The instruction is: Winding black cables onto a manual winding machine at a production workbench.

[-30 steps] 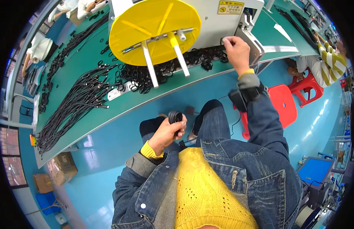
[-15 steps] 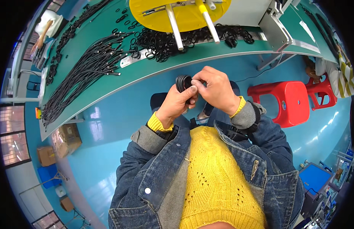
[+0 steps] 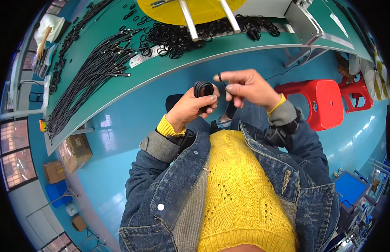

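Note:
My left hand (image 3: 187,106) is closed around a black cable (image 3: 202,86) wound into a small coil, which stands up between thumb and fingers. To its right, a short distance away, my right hand (image 3: 253,89) has its index finger stretched toward the coil. A thin black band (image 3: 220,77) loops around that fingertip and trails down toward the thumb; the other fingers curl below. Both hands are over my lap, just in front of the table edge.
On the green table (image 3: 98,90) lie a bundle of black cables (image 3: 90,80), a heap of black bands (image 3: 174,40) and a metal ruler (image 3: 138,59). A yellow disc with rods (image 3: 190,10) stands above. Red stools (image 3: 325,103) are at right, cardboard boxes (image 3: 76,152) at lower left.
My right hand has drawn away from the coil to the right, and a black band now shows on its index finger. My left hand still holds the coil in nearly the same place.

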A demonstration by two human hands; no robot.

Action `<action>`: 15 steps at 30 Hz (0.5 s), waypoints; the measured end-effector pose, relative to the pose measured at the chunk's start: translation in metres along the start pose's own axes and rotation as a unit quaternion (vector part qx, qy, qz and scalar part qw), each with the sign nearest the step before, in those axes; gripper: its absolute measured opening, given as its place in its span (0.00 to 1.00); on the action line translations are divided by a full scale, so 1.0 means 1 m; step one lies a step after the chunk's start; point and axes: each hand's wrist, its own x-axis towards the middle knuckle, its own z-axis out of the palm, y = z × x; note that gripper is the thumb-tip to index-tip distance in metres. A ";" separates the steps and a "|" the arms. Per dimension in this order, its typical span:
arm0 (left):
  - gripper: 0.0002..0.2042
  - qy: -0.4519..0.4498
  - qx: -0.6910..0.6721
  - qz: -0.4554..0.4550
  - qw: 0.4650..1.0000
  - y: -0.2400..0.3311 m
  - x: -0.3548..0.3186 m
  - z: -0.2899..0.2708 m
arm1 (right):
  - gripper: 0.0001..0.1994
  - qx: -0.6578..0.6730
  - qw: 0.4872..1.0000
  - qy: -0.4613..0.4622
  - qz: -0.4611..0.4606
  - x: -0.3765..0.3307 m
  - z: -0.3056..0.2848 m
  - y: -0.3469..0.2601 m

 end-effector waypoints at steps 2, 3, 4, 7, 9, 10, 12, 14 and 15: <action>0.06 -0.041 -0.005 -0.050 0.998 -0.001 -0.001 0.001 | 0.11 -0.069 0.997 -0.024 -0.018 -0.001 -0.007 -0.014; 0.06 -0.063 -0.013 -0.068 0.996 -0.002 -0.001 0.002 | 0.13 -0.152 0.988 -0.027 -0.014 0.000 -0.008 -0.020; 0.06 -0.062 -0.007 -0.077 0.995 -0.003 -0.001 0.003 | 0.14 -0.231 0.972 -0.034 -0.031 0.002 -0.008 -0.023; 0.07 -0.101 0.018 -0.128 0.986 -0.004 0.002 0.006 | 0.16 -0.369 0.915 -0.096 -0.133 0.014 -0.004 -0.023; 0.07 -0.093 0.049 -0.125 0.987 -0.004 0.002 0.008 | 0.17 -0.430 0.872 -0.130 -0.193 0.020 -0.001 -0.014; 0.07 -0.086 0.080 -0.120 0.986 -0.003 0.001 0.009 | 0.16 -0.432 0.871 -0.124 -0.198 0.023 0.001 -0.007; 0.07 -0.080 0.115 -0.115 0.983 0.000 -0.002 0.009 | 0.14 -0.441 0.866 -0.102 -0.210 0.029 0.004 0.007; 0.08 -0.040 0.046 -0.091 0.994 0.003 -0.009 0.007 | 0.14 -0.250 0.957 -0.086 -0.122 0.024 0.007 0.022; 0.08 -0.018 0.010 -0.078 0.997 0.005 -0.011 0.005 | 0.15 -0.050 0.997 -0.061 -0.025 0.020 0.009 0.028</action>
